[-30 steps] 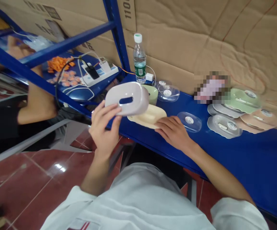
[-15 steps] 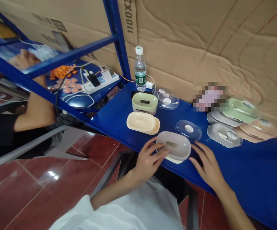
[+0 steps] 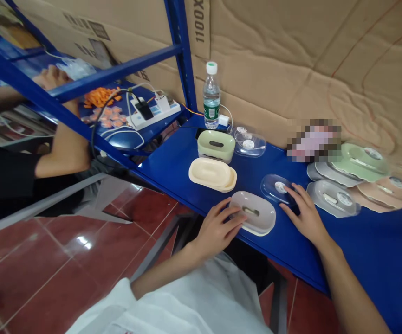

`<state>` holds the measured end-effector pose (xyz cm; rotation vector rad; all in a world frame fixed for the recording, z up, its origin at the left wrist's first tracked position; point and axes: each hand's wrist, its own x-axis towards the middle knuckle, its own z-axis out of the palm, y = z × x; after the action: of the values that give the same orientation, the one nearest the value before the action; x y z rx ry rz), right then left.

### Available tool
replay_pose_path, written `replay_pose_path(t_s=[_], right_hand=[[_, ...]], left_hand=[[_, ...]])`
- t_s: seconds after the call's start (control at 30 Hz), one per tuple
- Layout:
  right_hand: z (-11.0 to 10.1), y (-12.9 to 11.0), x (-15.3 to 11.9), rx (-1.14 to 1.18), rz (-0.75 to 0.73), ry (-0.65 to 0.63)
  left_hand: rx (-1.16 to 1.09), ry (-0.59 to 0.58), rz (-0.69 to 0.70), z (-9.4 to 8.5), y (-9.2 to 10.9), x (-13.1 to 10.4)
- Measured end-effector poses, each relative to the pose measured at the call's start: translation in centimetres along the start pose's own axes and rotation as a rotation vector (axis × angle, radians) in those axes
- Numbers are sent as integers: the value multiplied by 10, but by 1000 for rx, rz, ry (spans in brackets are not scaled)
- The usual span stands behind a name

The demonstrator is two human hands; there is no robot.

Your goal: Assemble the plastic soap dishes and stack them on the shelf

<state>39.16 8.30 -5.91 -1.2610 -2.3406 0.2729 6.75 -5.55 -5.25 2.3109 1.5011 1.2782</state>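
Observation:
A grey oval soap dish [image 3: 262, 215] with a slot in its floor sits at the table's front edge, a pale cream piece showing beneath its near rim. My left hand [image 3: 218, 227] grips its left end, fingers bent over the rim and the thumb hidden. Beyond it lies a clear oval lid [image 3: 272, 185] with a round white sticker. My right hand [image 3: 305, 215] is at this lid's right side, fingers spread; whether the fingertips touch it I cannot tell. Left of the dish are stacked cream oval trays [image 3: 210, 172], and behind them a green soap dish [image 3: 218, 141] on a greyish one.
Clear lids [image 3: 251, 144] lie near a water bottle [image 3: 211, 99]. Scalloped-edged green, grey and pink pieces [image 3: 361, 160] are piled at right. A blue shelf post [image 3: 182, 60] divides off another bench with a power strip [image 3: 155, 113] and a person's arm [image 3: 60, 148].
My right hand has moved from the grey dish's right end up and away to the clear lid. My left hand stays at the dish, which now sits lower on the cream piece.

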Motion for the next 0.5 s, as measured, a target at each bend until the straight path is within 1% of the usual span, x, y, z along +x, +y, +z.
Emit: replay_pose_path(t_s=[0.2, 0.3, 0.37, 0.4, 0.43, 0.5], right_hand=[[3, 3, -5, -35, 27, 34], [-2, -4, -6, -66, 58, 98], [-9, -18, -9, -94, 39, 140], [-13, -29, -12, -104, 6, 130], [-16, -40, -16, -107, -41, 95], [-19, -66, -26, -93, -146, -17]], left_hand=[[5, -97, 24, 2, 0, 1], [23, -136, 35, 3, 0, 2], [37, -134, 41, 5, -1, 3], [42, -132, 43, 6, -2, 2], [45, -128, 46, 7, -2, 2], [43, -122, 51, 8, -4, 1]])
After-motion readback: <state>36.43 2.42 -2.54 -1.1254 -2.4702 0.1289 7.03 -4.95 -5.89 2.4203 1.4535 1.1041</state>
